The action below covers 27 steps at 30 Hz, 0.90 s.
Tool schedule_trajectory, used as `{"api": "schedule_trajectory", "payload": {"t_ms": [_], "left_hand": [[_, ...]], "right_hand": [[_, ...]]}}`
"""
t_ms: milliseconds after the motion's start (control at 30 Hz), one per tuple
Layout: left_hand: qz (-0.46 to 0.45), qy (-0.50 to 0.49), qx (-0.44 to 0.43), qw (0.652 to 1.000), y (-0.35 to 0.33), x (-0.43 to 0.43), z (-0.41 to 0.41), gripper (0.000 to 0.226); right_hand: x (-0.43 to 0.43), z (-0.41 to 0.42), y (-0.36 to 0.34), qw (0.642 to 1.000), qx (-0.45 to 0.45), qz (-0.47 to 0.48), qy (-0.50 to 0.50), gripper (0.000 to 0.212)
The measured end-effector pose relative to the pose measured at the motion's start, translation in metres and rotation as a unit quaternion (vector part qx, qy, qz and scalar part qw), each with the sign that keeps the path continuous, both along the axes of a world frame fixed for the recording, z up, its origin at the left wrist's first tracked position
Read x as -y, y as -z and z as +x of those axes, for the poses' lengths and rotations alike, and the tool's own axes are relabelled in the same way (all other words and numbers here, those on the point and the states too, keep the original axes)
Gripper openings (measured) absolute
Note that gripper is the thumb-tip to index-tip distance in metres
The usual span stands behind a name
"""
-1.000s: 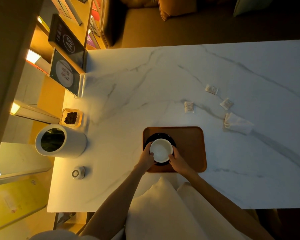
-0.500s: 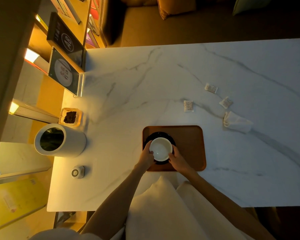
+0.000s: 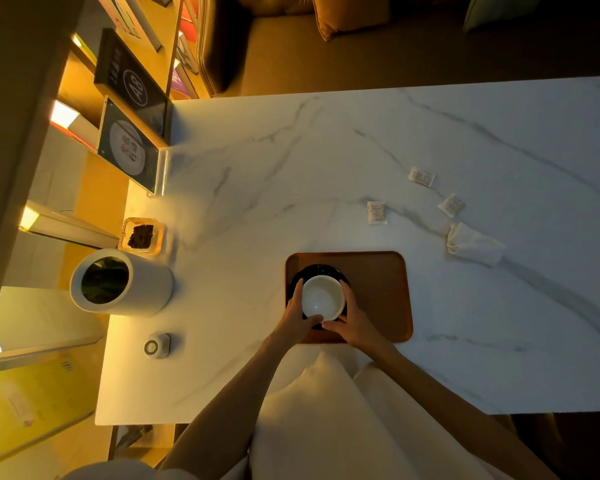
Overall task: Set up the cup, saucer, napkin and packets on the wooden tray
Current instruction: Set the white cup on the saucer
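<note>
Cup [image 3: 323, 299] on saucer [image 3: 321, 269] sits between fingers [image 3: 299, 289] of left hand [image 3: 297, 317] and right hand [image 3: 355, 323].

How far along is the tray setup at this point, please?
Done: the saucer sits on the left of the tray, with the cup apparently resting on it. In hand: the left hand and right hand both grip the cup. Left: the napkin and three packets lie on the table, off the tray.
</note>
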<state>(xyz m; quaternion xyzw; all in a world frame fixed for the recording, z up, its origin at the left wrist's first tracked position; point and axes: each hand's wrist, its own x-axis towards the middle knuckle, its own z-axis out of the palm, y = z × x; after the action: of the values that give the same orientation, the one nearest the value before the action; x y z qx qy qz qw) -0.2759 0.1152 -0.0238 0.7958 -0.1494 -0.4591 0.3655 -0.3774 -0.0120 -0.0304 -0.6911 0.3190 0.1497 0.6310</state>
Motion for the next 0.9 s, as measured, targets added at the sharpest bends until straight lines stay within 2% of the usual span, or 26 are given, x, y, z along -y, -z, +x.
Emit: {"api": "schedule_trajectory", "payload": {"t_ms": [233, 333, 433, 533, 600, 700, 900], "left_hand": [[-0.014, -0.001, 0.008, 1.000, 0.000, 0.002, -0.001, 0.088], [0.034, -0.034, -0.007, 0.999, -0.004, 0.010, 0.006, 0.088], [0.072, -0.059, 0.036, 0.995, -0.009, 0.019, 0.019, 0.072], [0.084, -0.067, 0.140, 0.984, -0.018, 0.033, 0.034, 0.039], [0.074, -0.069, 0.177, 0.979, -0.026, 0.048, 0.040, 0.020], [0.059, -0.046, 0.183, 0.980, -0.032, 0.073, 0.039, 0.013], [0.050, -0.034, 0.169, 0.984, -0.030, 0.117, 0.010, 0.013]], "right_hand": [[0.000, -0.001, 0.003, 1.000, 0.006, 0.000, -0.002, 0.100], [0.006, -0.002, 0.001, 1.000, -0.010, 0.024, -0.014, 0.098], [0.026, -0.006, -0.004, 0.998, -0.038, -0.041, 0.038, 0.078], [0.061, -0.017, -0.012, 0.982, -0.036, -0.122, 0.142, 0.036], [0.087, -0.027, -0.018, 0.969, -0.028, -0.160, 0.187, 0.021], [0.123, -0.050, -0.027, 0.956, -0.014, -0.185, 0.226, 0.016], [0.172, -0.097, -0.030, 0.945, -0.038, -0.214, 0.244, 0.016]]}}
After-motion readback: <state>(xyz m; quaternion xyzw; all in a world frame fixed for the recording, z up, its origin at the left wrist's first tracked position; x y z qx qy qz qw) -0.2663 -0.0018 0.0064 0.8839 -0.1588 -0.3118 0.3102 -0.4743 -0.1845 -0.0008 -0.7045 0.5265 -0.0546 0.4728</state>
